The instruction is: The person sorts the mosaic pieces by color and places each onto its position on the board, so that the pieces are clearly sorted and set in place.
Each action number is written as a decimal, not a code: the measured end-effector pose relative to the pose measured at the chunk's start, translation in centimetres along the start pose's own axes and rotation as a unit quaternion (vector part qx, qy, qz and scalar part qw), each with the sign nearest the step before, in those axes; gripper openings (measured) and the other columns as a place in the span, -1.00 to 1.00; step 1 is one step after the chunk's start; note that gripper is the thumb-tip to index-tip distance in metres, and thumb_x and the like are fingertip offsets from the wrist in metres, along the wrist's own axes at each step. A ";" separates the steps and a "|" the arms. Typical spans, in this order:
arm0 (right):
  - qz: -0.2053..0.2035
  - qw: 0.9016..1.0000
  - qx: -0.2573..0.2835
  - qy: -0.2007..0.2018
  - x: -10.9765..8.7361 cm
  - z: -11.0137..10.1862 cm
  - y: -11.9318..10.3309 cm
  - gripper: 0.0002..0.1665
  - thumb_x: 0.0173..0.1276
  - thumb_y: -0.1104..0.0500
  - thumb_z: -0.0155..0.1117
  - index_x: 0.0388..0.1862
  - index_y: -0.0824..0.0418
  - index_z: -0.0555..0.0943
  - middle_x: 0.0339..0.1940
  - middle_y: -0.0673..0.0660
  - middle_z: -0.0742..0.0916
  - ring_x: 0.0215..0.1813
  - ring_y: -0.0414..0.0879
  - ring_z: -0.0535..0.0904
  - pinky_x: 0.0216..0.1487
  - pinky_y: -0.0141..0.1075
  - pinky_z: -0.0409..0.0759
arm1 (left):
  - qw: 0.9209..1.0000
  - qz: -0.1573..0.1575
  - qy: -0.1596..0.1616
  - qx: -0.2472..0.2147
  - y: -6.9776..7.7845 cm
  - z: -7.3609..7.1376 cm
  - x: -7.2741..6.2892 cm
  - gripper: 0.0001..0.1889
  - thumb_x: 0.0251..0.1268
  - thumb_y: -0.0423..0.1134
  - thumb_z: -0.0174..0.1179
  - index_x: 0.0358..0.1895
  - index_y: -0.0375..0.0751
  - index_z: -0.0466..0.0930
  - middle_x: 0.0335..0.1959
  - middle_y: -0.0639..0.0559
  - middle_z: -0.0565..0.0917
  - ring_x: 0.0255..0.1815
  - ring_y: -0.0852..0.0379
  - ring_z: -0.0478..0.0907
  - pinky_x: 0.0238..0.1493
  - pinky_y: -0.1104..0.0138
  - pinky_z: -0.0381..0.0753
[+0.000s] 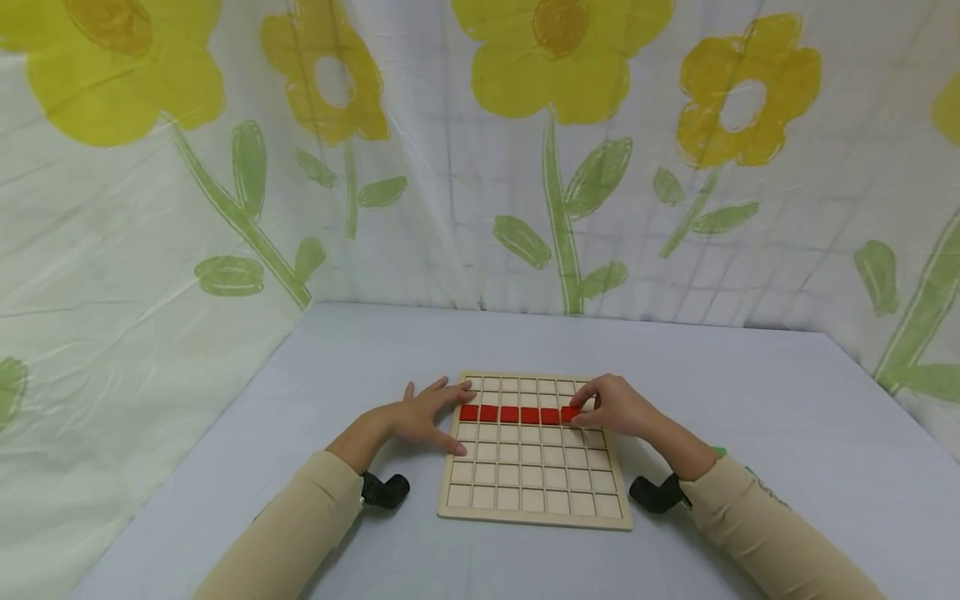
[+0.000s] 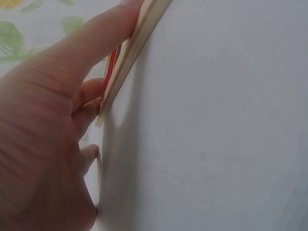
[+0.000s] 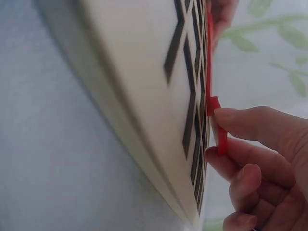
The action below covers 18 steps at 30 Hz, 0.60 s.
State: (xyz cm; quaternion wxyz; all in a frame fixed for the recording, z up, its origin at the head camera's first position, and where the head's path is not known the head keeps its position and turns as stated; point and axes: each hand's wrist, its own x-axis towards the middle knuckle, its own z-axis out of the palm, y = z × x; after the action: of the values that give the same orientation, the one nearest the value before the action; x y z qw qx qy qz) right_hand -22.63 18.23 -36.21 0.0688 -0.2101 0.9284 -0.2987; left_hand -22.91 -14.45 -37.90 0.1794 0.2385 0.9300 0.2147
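A pale wooden board (image 1: 531, 521) with a grid of square recesses lies flat on the table. Across its upper part runs a row of red square tiles (image 1: 509, 414), starting at the left column. My right hand (image 1: 617, 407) pinches another red tile (image 3: 222, 139) between thumb and fingertip at the right end of that row. In the right wrist view this tile is tilted, one edge close to the grid. My left hand (image 1: 420, 415) rests with spread fingers on the board's left border, thumb lower down and fingertips near the row's first tile.
The white tabletop (image 1: 360, 350) surrounds the board. Behind it hangs a white curtain (image 1: 450, 183) printed with yellow flowers. A small green thing (image 1: 721, 451) shows partly from behind the right forearm. Black wrist devices sit under both wrists.
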 end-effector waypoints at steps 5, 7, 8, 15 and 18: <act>-0.008 1.000 0.000 -0.004 -0.1 0.1 0.0 -0.76 0.10 0.23 0.40 -0.23 0.29 0.69 -0.49 0.06 0.64 -0.57 -0.20 0.32 -0.59 -0.41 0.34 | 1.000 0.003 -0.002 -0.004 0.1 0.0 0.0 -0.09 -0.13 0.21 0.38 0.39 0.15 0.19 0.51 0.22 0.02 0.55 -0.03 -0.34 0.35 -0.25 -0.54; -0.015 1.000 0.000 -0.007 -0.1 0.1 0.0 -0.76 0.11 0.24 0.39 -0.22 0.30 0.69 -0.54 0.05 0.62 -0.57 -0.20 0.34 -0.59 -0.42 0.35 | 1.000 0.001 -0.003 -0.004 0.1 0.0 0.0 -0.09 -0.13 0.21 0.37 0.39 0.16 0.19 0.51 0.23 0.02 0.55 -0.02 -0.34 0.36 -0.25 -0.54; -0.019 1.000 0.000 -0.009 -0.2 0.0 0.0 -0.76 0.11 0.25 0.39 -0.22 0.31 0.69 -0.55 0.05 0.62 -0.57 -0.21 0.35 -0.59 -0.42 0.35 | 1.000 0.000 -0.003 -0.004 0.1 0.0 -0.1 -0.09 -0.13 0.21 0.37 0.39 0.16 0.19 0.51 0.23 0.02 0.55 -0.02 -0.34 0.36 -0.24 -0.54; -0.038 0.999 0.001 -0.011 -0.3 -0.1 -0.1 -0.76 0.10 0.28 0.38 -0.22 0.33 0.69 -0.48 0.08 0.66 -0.57 -0.23 0.37 -0.59 -0.44 0.37 | 1.000 -0.005 -0.001 -0.003 0.3 0.0 -0.2 -0.09 -0.13 0.20 0.38 0.39 0.14 0.19 0.51 0.22 0.02 0.55 -0.02 -0.33 0.36 -0.25 -0.54; -0.039 0.999 0.003 -0.011 -0.3 -0.2 -0.1 -0.76 0.10 0.28 0.38 -0.22 0.34 0.68 -0.45 0.09 0.67 -0.57 -0.23 0.39 -0.58 -0.44 0.38 | 1.000 -0.004 0.000 -0.001 0.2 -0.1 -0.1 -0.09 -0.12 0.20 0.38 0.39 0.14 0.19 0.51 0.22 0.02 0.55 -0.01 -0.32 0.36 -0.25 -0.53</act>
State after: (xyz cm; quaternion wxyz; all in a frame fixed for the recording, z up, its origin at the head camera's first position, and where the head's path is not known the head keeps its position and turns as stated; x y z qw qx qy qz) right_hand -22.37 18.35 -35.97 0.0680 -0.2495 0.9178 -0.3014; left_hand -22.74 -14.35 -37.71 0.1802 0.2350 0.9307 0.2146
